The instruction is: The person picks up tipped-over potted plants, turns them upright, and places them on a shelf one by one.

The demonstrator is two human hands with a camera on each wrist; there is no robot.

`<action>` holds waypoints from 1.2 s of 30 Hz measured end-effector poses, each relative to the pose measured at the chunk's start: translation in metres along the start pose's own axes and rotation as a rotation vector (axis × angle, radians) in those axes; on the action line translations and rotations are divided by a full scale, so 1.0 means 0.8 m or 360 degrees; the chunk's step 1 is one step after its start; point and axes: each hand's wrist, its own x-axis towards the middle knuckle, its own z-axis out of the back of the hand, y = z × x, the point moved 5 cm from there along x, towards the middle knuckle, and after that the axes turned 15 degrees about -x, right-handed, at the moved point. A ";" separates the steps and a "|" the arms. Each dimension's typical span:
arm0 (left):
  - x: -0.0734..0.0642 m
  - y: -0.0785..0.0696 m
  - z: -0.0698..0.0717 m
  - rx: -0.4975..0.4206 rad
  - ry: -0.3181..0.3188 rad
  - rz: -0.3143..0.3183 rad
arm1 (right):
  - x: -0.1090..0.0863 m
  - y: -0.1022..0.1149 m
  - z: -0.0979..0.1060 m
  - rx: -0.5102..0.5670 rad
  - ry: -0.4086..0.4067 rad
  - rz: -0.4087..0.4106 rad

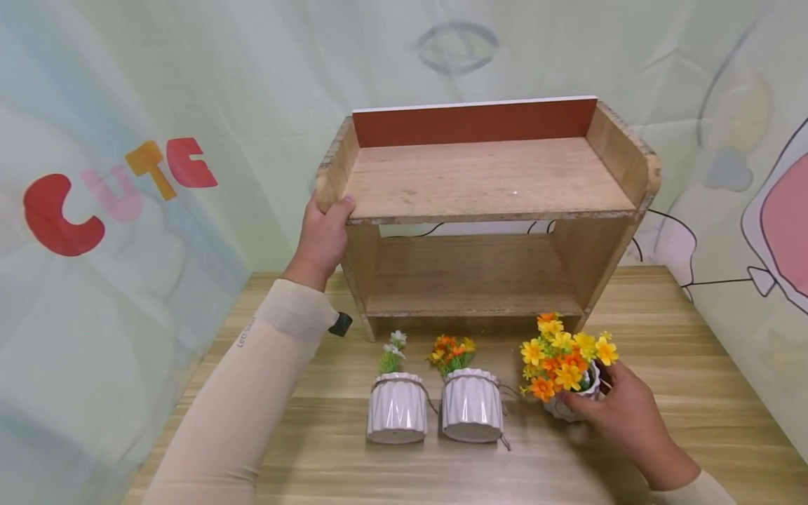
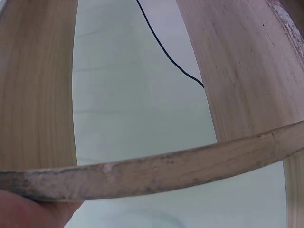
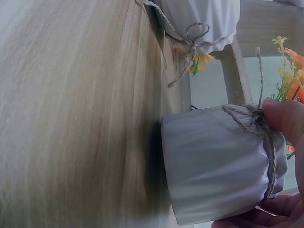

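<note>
My left hand (image 1: pixel 320 242) grips the front edge of the left side panel of a two-tier wooden shelf (image 1: pixel 492 179). In the left wrist view, part of that hand shows beside the wooden panel (image 2: pixel 152 175). With thumb and fingers, my right hand (image 1: pixel 631 424) holds a white ribbed flowerpot (image 3: pixel 218 164) near its rim, where twine is tied. The pot is roughly upright, and yellow and orange flowers (image 1: pixel 562 358) fill its top. I cannot tell whether its base touches the table. Left of it, two similar pots lie on their sides, one with white flowers (image 1: pixel 396 410), one with orange flowers (image 1: pixel 472 407).
The shelf stands at the back of a wood-grain table (image 1: pixel 315 428), against a printed cloth backdrop (image 1: pixel 271 84). Black cables (image 1: pixel 672 219) run behind it. A small black object (image 1: pixel 341 324) sits by my left sleeve.
</note>
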 end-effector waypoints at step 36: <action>-0.002 0.000 0.000 -0.0032 -0.0009 -0.0014 | -0.005 -0.003 -0.003 0.0068 0.0057 -0.0069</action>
